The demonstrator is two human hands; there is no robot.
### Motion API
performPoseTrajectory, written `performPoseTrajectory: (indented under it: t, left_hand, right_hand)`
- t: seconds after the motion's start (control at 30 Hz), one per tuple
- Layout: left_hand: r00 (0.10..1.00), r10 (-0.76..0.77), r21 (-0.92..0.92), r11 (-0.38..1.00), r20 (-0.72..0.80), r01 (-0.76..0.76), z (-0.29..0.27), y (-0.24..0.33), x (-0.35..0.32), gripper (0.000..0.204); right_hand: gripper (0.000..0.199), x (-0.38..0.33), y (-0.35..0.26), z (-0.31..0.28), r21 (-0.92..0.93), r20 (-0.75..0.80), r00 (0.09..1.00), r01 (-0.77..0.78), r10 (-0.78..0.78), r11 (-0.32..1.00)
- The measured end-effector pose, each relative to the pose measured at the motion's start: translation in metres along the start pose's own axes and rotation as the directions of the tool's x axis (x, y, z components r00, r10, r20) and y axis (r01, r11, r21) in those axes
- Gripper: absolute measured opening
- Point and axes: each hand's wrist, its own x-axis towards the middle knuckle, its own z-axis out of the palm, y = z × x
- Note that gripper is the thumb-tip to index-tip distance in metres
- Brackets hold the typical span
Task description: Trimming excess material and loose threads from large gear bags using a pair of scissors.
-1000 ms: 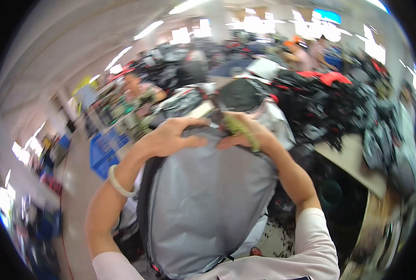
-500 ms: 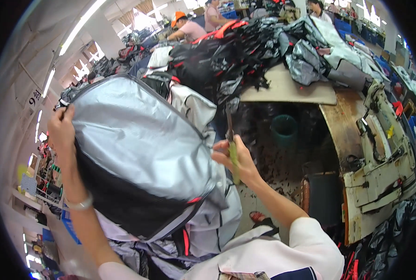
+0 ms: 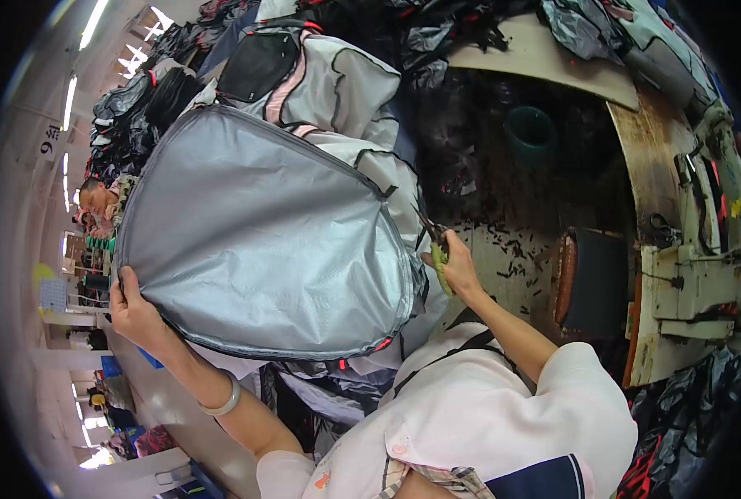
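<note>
Left of the black chair (image 3: 599,281), well apart: silver bag piece (image 3: 262,229), spread wide, overlapping pale fabric (image 3: 397,181). Left hand (image 3: 138,312), on the side farthest from the chair, pinches the rim between thumb and fingers. Right hand (image 3: 459,266), between piece and chair, grasps green-handled scissors (image 3: 439,262), blades near the piece's chair-side edge.

Risk, as I judge it: blade tips could nick silver skin or pale fabric if the piece swings; with only 1 hand pinching, the chair-side edge could sag.

Versus 0.5 s ago: left grip has moved from upper corner to lower rim; black side panel out of sight; blades, then near upright, now lean away from the chair.
</note>
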Motion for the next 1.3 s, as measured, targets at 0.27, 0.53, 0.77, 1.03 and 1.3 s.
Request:
performPoseTrajectory:
  t: [0.27,0.53,0.77,1.03,1.3]
  left_hand:
    - [1.000,-0.007,0.094,0.996,0.012,0.006,-0.026,-0.012,0.016,0.033]
    - [0.998,-0.035,0.051,0.998,0.050,0.032,-0.034,-0.028,0.028,0.035]
    - [0.996,-0.074,0.004,0.997,0.046,0.074,-0.029,-0.034,0.040,0.036]
    - [0.999,-0.022,0.103,0.995,0.050,0.017,-0.028,-0.034,0.043,0.032]
    - [0.999,-0.015,-0.090,0.996,0.036,0.018,-0.007,-0.031,0.025,0.022]
  right_hand:
    - [0.047,0.017,0.000,0.032,-0.126,0.106,0.994,-0.020,0.033,0.992]
    - [0.031,0.010,0.002,0.042,-0.099,0.057,0.996,0.068,-0.062,0.993]
    - [0.022,0.025,-0.006,0.050,-0.213,-0.026,0.988,0.146,-0.155,0.966]
    - [0.028,0.056,-0.023,0.052,-0.162,-0.215,0.920,0.297,-0.328,0.941]
    - [0.035,0.195,-0.164,0.037,-0.415,0.016,0.658,0.690,-0.753,0.594]
